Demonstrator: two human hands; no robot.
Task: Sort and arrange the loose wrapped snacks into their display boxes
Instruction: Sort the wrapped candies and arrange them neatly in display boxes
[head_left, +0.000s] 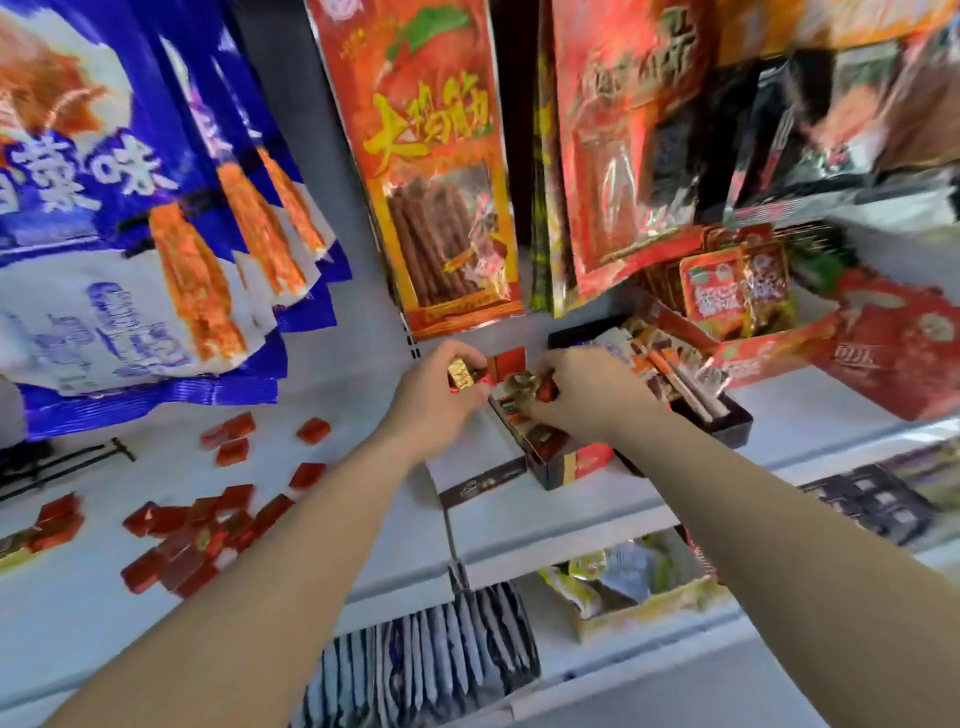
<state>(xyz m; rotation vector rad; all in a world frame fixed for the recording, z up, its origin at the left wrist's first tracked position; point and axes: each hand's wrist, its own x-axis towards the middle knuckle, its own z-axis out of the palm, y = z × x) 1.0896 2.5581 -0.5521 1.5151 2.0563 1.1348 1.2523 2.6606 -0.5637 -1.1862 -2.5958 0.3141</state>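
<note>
My left hand (436, 395) grips a small gold-wrapped snack (462, 376) at the left edge of a dark display box (558, 457) on the white shelf. My right hand (582, 392) reaches into the same box, its fingers curled round red and gold wrapped snacks (540, 387). The box holds several small wrapped pieces and has a red flap standing at its back. Many loose red wrapped snacks (197, 535) lie scattered on the shelf at the left, with a few more (234, 439) further back.
A black tray (727, 415) of stick packets stands right of the box, and a red open box (753, 348) of packets behind it. Large blue bags (104, 208) and red-orange bags (441, 171) hang above. Lower shelves hold dark striped sachets (441, 654) and a yellow box (639, 587).
</note>
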